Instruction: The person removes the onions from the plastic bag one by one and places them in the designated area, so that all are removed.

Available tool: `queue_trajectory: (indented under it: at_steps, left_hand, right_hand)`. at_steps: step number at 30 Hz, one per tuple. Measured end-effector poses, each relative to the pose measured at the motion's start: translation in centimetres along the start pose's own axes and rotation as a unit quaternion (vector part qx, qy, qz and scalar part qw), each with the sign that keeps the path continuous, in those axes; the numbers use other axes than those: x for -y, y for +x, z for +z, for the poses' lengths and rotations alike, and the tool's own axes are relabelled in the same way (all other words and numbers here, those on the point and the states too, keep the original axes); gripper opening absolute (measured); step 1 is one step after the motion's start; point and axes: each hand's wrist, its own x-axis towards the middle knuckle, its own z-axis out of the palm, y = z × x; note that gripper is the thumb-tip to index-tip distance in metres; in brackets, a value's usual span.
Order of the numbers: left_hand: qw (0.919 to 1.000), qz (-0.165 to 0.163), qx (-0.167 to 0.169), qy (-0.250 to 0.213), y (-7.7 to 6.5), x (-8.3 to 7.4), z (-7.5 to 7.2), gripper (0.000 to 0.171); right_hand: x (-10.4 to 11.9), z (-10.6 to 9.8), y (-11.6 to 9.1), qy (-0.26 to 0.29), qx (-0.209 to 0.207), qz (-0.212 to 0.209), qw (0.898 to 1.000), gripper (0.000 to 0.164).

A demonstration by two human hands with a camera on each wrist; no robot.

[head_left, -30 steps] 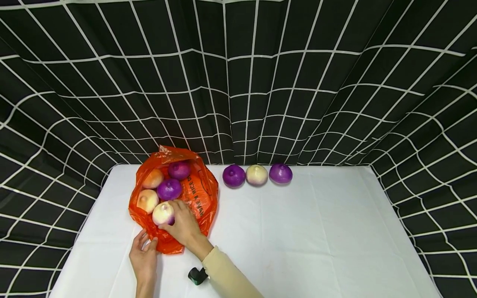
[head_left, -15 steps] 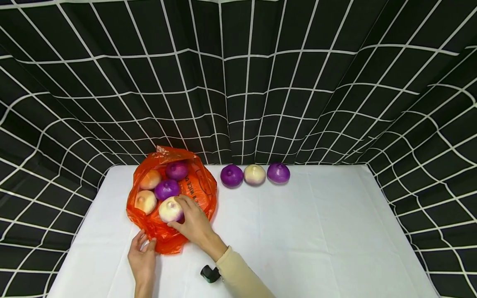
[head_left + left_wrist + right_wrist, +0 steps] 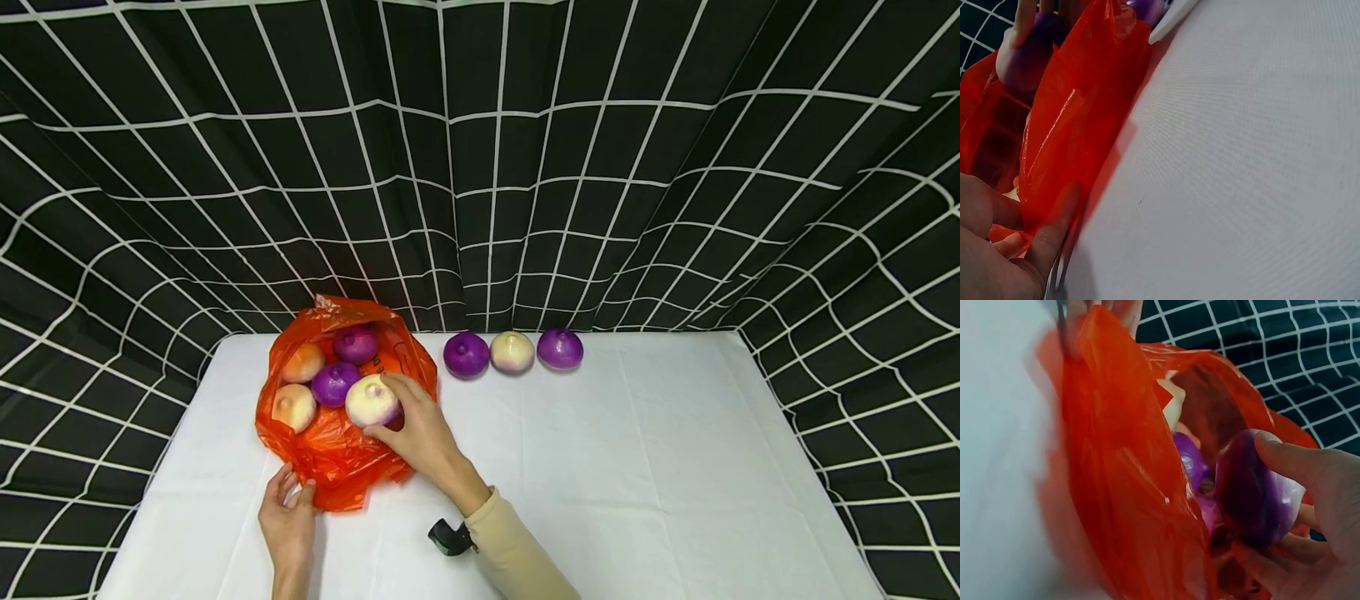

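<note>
A white-and-purple onion (image 3: 371, 402) is gripped between the thumb and fingers of my right hand (image 3: 429, 433), over the mouth of a red plastic bag (image 3: 337, 477). In the right wrist view, the onion's purple side (image 3: 1247, 494) faces the camera. My left hand (image 3: 288, 518) pinches the bag's near edge; its thumb and fingers show around the red film (image 3: 1079, 125) in the left wrist view. Inside the bag lie two purple onions (image 3: 335, 384), an orange one (image 3: 303, 362) and a pale yellow one (image 3: 294, 407).
At the back of the white table (image 3: 600, 467), right of the bag, a purple onion (image 3: 466, 355), a white one (image 3: 512, 352) and another purple one (image 3: 560, 348) stand in a row. A black gridded curtain (image 3: 487, 167) encloses the back and sides.
My right hand has carried the white-and-purple onion rightward and a little toward the back across the bag's opening. My left hand keeps its place at the bag's near edge.
</note>
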Motion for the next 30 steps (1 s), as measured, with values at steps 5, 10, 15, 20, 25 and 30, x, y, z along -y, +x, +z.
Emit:
queue_trajectory:
  at_steps: [5, 10, 15, 20, 25, 30]
  left_hand:
    - [1.0, -0.003, 0.002, -0.002, 0.0, 0.1, 0.1, 0.05]
    - [0.9999, -0.002, 0.007, -0.01, 0.0, 0.2, 0.0, 0.051]
    - [0.9999, -0.002, 0.002, -0.015, 0.1, 0.1, 0.0, 0.052]
    - [0.9999, 0.0, 0.0, -0.014, 0.3, 0.1, 0.2, 0.052]
    - [1.0, 0.001, 0.004, -0.006, 0.2, 0.1, 0.3, 0.052]
    - [1.0, 0.002, 0.007, -0.002, 0.2, 0.0, 0.3, 0.052]
  right_hand:
    - [-0.1, -1.4, -0.4, -0.004, 0.003, -0.012, 1.0, 0.072]
    - [-0.7, -2.6, -0.3, 0.008, -0.008, -0.012, 1.0, 0.071]
    - [-1.4, -3.4, -0.4, 0.011, -0.021, -0.011, 1.0, 0.071]
    - [-2.4, -4.6, -0.9, 0.02, -0.054, -0.011, 0.998, 0.071]
    - [-3.9, -5.7, -1.5, 0.019, -0.097, -0.024, 0.995, 0.071]
    - [-5.5, -6.9, -1.9, -0.005, -0.118, -0.02, 0.993, 0.072]
